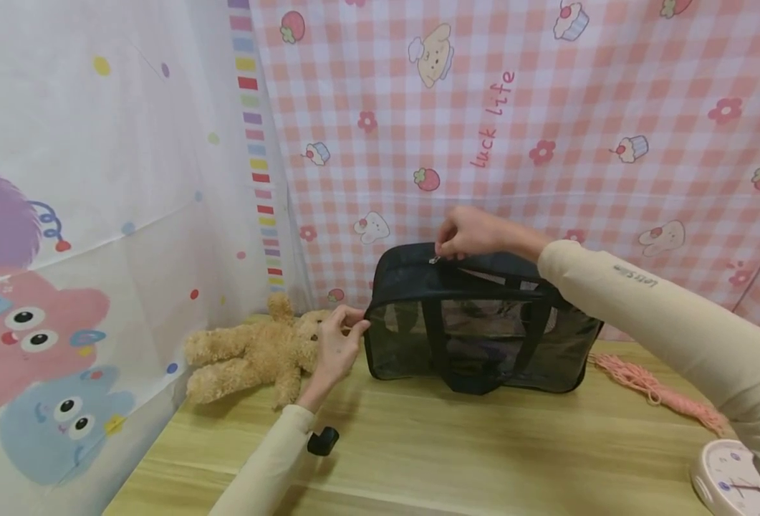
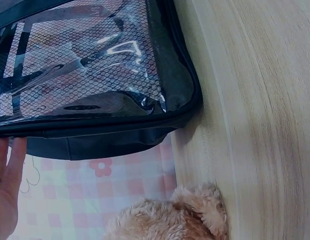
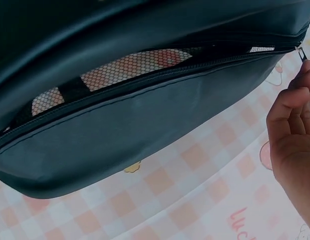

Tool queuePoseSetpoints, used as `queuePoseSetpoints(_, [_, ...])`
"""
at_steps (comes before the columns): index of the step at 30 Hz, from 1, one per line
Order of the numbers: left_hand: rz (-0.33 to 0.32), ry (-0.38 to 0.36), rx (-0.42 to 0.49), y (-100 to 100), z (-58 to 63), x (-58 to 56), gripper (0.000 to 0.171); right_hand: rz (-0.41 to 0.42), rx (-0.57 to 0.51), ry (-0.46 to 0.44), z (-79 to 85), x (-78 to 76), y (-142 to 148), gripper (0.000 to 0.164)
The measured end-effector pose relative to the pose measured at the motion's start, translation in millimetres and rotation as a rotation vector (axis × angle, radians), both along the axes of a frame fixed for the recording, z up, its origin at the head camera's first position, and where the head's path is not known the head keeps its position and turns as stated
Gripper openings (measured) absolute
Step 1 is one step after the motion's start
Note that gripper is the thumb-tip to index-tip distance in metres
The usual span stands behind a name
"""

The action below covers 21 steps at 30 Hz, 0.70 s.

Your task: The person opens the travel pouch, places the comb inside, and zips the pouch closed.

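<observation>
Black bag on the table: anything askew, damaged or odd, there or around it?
No visible spill or damage. The black bag gapes along its part-open top zipper, but the right hand pinches the zipper pull, so that looks normal. Mildly odd: the teddy bear lies on the table rather than sitting up.

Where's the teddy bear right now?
In the head view, the teddy bear lies on the table, left of the black bag, with its head partly hidden behind the left hand.
</observation>
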<state>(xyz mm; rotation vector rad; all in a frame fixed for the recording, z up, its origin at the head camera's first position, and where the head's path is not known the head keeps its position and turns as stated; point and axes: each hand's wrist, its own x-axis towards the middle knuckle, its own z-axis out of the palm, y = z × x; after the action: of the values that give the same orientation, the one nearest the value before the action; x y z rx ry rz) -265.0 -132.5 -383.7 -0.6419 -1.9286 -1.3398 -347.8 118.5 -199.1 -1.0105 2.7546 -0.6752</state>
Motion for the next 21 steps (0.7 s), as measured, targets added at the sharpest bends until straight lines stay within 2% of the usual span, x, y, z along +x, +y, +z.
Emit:
queuePoseSetpoints(6, [0.002, 0.013, -0.005, 1, 0.3, -0.3, 0.007, -0.009, -0.010, -0.006, 0.7, 1.8, 9, 0.014])
queuePoseSetpoints(14, [-0.003, -0.011, -0.010, 2, 1.4, 1.1, 0.007, -0.003, -0.040, -0.016, -0.6, 4.0, 14, 0.013])
queuePoseSetpoints(21, [0.005, 0.006, -0.007, 1, 2.1, 1.0, 0.007, -0.024, -0.014, -0.002, 0.1, 3.8, 20, 0.014])
